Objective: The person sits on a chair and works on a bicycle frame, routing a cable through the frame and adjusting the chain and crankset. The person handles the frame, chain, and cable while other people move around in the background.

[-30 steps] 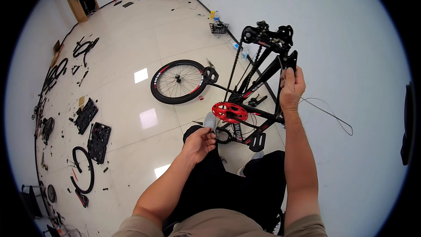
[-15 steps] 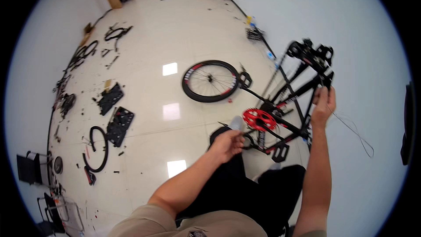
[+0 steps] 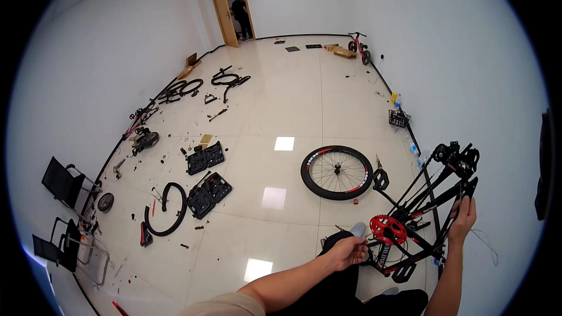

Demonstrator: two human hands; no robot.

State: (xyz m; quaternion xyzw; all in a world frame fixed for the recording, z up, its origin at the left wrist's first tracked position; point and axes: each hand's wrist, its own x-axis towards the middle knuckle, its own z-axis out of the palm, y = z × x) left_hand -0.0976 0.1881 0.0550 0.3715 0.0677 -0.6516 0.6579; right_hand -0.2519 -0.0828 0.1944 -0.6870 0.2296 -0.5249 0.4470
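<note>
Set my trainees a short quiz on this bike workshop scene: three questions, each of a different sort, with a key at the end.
1. Which hand is on the raised end of the frame, left or right?
2. True or false: the wheel lies on the floor, apart from the frame.
3. What colour is the chainring?
A) Black
B) Red
C) Silver

Key:
1. The right hand.
2. True.
3. B.
</note>
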